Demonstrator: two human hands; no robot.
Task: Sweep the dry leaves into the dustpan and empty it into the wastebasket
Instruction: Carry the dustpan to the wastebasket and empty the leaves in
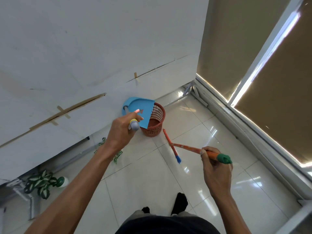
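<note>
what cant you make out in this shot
Head view only:
- Inside of the wastebasket: the tilted dustpan covers much of its mouth, so any leaves inside cannot be told.
- Small pale bits on the dustpan: too small to say if they are leaves.
- Dustpan handle: mostly hidden by the left hand gripping it.
- Head of the broom held by the right hand: seen edge-on, only a blue tuft shows.

A light blue dustpan [143, 112] with a grey handle and a yellow ring is noted, and a red-orange wastebasket [156, 122] patterned with a mesh of small square holes. The broom [185, 147] is coloured orange along the handle, green at the end cap, blue at the bristles. The floor [194, 183] is tiled glossy white with thin grey lines; the plant leaves [40, 182] are streaked green and white.
</note>
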